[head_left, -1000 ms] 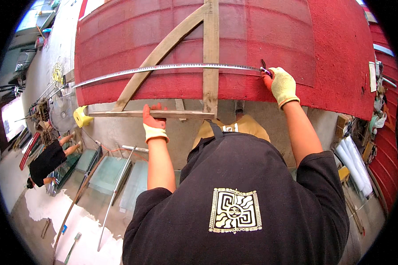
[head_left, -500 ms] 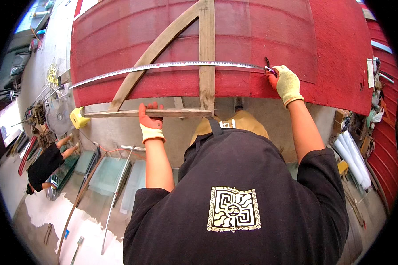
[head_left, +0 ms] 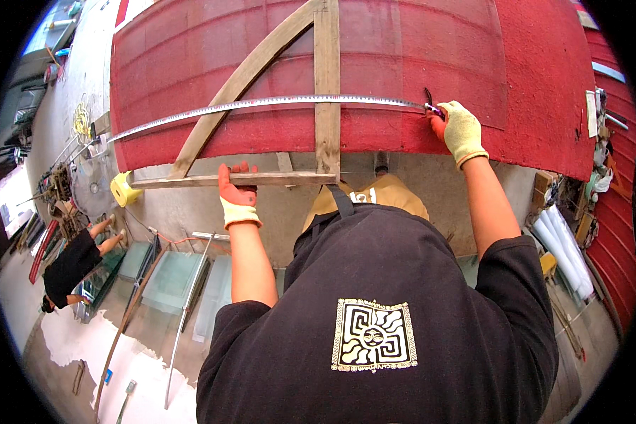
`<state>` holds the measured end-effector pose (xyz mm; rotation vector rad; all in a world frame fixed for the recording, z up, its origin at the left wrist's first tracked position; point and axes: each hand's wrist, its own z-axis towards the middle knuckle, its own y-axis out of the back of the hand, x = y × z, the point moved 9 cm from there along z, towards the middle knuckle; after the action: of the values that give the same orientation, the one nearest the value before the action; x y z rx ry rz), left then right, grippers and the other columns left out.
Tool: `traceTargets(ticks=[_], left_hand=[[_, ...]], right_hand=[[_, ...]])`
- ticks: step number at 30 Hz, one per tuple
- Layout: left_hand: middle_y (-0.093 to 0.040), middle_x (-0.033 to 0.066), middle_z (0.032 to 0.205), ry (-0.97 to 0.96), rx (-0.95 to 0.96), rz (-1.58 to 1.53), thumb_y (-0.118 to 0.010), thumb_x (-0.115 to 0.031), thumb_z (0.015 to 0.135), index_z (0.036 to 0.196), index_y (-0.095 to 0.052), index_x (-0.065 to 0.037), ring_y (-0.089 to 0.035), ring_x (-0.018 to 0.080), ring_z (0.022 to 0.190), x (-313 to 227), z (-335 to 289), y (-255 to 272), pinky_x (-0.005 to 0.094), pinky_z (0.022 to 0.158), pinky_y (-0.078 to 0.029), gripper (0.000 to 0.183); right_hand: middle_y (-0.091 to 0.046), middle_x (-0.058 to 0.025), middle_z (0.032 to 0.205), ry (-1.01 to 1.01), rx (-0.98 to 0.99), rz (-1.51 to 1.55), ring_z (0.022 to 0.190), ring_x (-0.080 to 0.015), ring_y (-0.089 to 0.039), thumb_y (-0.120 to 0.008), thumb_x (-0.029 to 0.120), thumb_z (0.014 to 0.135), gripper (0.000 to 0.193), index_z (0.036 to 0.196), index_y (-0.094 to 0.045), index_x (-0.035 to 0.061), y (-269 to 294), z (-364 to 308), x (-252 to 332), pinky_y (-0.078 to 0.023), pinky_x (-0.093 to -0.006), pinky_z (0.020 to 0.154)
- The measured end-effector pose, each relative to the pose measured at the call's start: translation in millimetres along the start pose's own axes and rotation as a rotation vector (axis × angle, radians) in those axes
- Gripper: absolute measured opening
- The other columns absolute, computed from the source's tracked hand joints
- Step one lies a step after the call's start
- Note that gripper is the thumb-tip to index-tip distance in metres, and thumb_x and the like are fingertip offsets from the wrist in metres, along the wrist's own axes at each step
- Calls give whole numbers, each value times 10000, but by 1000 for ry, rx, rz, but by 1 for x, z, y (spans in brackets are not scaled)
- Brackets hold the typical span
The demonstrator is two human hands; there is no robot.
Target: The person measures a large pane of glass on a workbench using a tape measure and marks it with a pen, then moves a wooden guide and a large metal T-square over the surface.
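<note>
My left hand (head_left: 237,196), in a yellow glove with red fingers, grips the lower bar of a wooden frame (head_left: 326,85) that lies on a red felt-covered table (head_left: 530,63). The frame has a curved arch piece, an upright post and a horizontal bar. A long steel tape measure (head_left: 261,105) stretches across the frame from its yellow case (head_left: 123,189) at the left edge. My right hand (head_left: 458,129), also gloved, pinches a dark pen (head_left: 431,102) at the tape's right end, tip on the red surface.
Glass panes (head_left: 169,279) and metal strips lie on the floor below the table's edge. Another person in black (head_left: 71,265) crouches at the far left. White rolls (head_left: 562,247) and clutter stand at the right by a red wall.
My left hand has slid a little along the lower bar. The right hand stays at the tape's end with the pen. The view has shifted slightly.
</note>
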<state>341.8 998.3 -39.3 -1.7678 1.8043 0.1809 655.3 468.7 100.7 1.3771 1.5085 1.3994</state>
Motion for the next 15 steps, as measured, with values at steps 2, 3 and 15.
traceTargets(ticks=[2, 3, 15], left_hand=[[-644, 52, 1047, -20, -25, 27, -731, -306, 995, 1092, -609, -138, -665, 308, 1076, 0, -5, -5, 654, 1035, -524, 230], [-663, 51, 1021, -31, -37, 40, -738, -301, 986, 1025, -628, -126, -669, 299, 1069, -1, -8, -6, 653, 1041, -519, 211], [-669, 57, 1010, 94, 72, 38, -715, -193, 994, 995, -644, -93, -670, 250, 1050, 5, 2, 1, 623, 1059, -534, 124]], right_hand=[[-733, -120, 1087, 6, 8, 3, 998, -356, -734, -749, 377, 932, 319, 1125, -786, 126, 2, 0, 1, -588, -460, 869], [-733, -121, 1088, 10, 12, 5, 999, -357, -734, -748, 374, 933, 318, 1128, -785, 126, 3, 0, 2, -588, -460, 870], [-732, -131, 1095, 35, 9, 11, 998, -369, -731, -716, 366, 946, 314, 1132, -779, 121, 0, 0, -1, -589, -470, 875]])
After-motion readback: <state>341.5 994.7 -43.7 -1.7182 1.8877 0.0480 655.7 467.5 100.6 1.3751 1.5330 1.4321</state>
